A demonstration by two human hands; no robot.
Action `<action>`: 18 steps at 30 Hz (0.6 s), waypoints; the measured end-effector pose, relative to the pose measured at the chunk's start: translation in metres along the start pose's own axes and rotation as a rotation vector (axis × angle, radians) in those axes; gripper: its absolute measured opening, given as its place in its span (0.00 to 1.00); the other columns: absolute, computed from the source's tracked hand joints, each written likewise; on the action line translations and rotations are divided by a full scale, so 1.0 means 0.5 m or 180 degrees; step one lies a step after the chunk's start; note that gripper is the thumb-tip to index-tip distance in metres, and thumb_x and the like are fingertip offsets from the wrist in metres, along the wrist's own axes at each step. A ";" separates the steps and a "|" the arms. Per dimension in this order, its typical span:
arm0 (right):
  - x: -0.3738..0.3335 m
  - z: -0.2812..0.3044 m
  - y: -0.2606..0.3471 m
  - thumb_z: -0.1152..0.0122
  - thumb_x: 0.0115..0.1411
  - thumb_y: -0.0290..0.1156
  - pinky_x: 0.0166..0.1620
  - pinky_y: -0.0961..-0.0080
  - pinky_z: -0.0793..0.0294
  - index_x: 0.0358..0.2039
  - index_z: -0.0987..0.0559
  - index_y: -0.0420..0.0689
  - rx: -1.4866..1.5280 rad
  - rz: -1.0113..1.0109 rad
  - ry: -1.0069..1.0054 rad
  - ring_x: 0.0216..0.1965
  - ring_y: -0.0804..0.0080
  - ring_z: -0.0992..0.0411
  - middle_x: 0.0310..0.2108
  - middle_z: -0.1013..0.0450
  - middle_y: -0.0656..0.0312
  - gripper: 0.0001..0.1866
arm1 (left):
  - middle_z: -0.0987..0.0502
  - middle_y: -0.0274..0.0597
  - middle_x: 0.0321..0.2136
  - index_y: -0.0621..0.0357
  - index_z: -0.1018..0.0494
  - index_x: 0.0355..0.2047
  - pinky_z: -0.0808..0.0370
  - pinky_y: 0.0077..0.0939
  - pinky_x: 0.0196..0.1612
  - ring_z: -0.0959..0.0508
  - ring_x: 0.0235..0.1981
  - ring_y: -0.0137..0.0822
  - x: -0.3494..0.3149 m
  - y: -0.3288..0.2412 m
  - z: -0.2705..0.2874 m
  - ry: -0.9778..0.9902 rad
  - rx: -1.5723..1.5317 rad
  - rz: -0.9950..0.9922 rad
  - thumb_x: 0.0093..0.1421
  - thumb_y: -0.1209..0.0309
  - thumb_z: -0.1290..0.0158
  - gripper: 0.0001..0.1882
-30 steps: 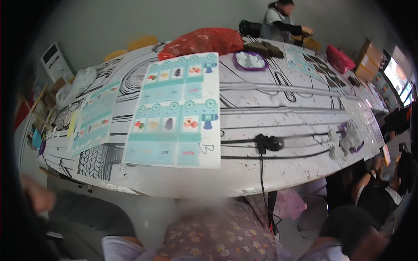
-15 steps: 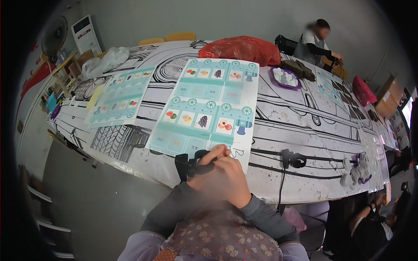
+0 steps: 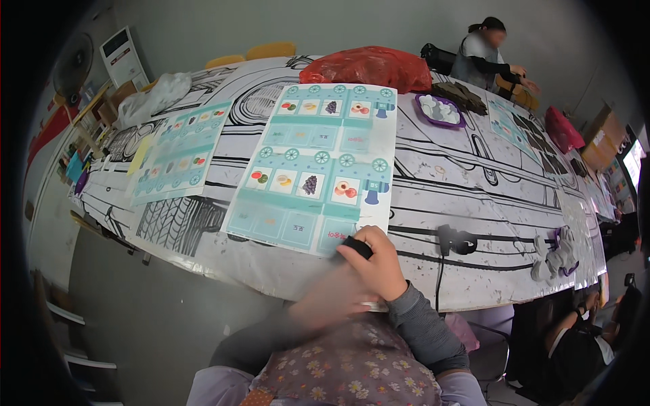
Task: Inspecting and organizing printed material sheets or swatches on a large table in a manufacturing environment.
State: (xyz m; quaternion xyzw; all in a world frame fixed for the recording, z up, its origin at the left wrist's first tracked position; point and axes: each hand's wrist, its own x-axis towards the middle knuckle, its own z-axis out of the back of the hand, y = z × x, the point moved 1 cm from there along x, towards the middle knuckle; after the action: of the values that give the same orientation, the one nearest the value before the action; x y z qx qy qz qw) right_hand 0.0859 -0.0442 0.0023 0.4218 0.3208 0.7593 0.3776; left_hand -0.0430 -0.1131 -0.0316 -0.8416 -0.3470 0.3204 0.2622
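My right hand [image 3: 380,262] is closed around a black strap-like piece [image 3: 359,248], just off the near edge of a large printed sheet. Most of that piece is hidden by the fingers. My left hand [image 3: 333,289] is lower and to the left, smeared by motion, so its fingers cannot be read. Beyond both hands lies the sheet [image 3: 252,203], printed with teal train cars, wheels and fruit pictures. To the right, a black wrist-band-like device [image 3: 459,240] rests on the table with a cable hanging over the edge.
The long table [image 3: 433,277] has a black line-drawing cover. On it are a second fruit sheet [image 3: 181,154], a red plastic bag [image 3: 369,68], a purple tray [image 3: 440,111] of white pieces, and white items [image 3: 555,257]. Another person [image 3: 484,57] works at the far right.
The black strap piece has come away from around my left hand and is in my right hand. My left hand has dropped back toward my body, and the hands have separated.
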 end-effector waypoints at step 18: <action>-0.067 -0.013 0.045 0.38 0.58 0.29 0.34 0.63 0.31 0.48 0.29 0.37 0.0287 0.0242 0.0001 0.29 0.55 0.31 0.29 0.28 0.49 0.19 | 0.20 0.34 0.32 0.70 0.22 0.42 0.27 0.17 0.36 0.25 0.33 0.22 -0.039 -0.083 -0.027 -0.1825 0.2156 -0.1992 0.61 0.79 0.48 0.10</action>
State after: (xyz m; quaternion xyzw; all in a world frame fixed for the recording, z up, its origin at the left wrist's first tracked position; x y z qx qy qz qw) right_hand 0.0854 -0.0850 0.0045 0.4501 0.3385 0.7579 0.3291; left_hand -0.0615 -0.1051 0.0116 -0.4455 -0.5159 0.5376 0.4964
